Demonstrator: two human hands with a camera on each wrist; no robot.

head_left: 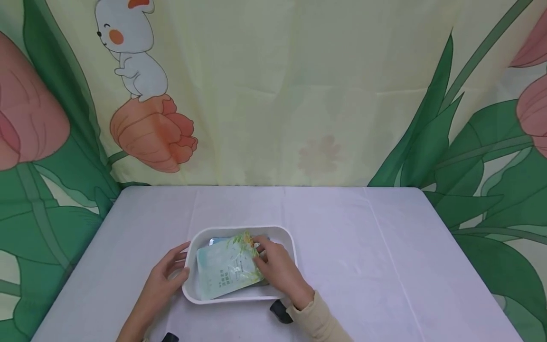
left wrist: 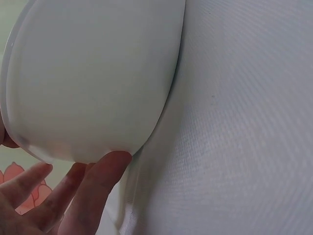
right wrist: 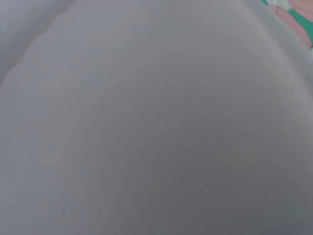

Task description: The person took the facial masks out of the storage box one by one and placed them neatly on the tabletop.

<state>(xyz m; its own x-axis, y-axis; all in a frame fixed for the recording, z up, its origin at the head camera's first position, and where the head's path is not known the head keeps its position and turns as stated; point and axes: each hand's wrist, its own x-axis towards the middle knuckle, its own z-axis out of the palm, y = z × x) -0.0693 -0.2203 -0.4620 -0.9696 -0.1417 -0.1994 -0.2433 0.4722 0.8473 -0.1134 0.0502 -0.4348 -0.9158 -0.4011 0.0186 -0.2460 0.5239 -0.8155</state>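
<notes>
A white tray (head_left: 279, 232) stands on the table, with flat packets inside. On top lies a pale green sachet (head_left: 220, 268) printed with leaves and yellow-green plants, tilted across the tray. My right hand (head_left: 275, 263) pinches its right edge between thumb and fingers. Part of a blue packet (head_left: 216, 240) shows behind it; the rest is covered. At the tray's left end, my left hand (head_left: 165, 273) rests its fingers and thumb against the outside wall. The left wrist view shows the thumb (left wrist: 110, 164) touching the wall low down. The right wrist view holds only blurred pale cloth.
A white cloth covers the table (head_left: 350, 266). Behind it hangs a curtain (head_left: 273, 95) with printed tulips, leaves and a white cartoon animal. A black strap piece (head_left: 280, 311) shows at the right wrist, close to the tray's front rim.
</notes>
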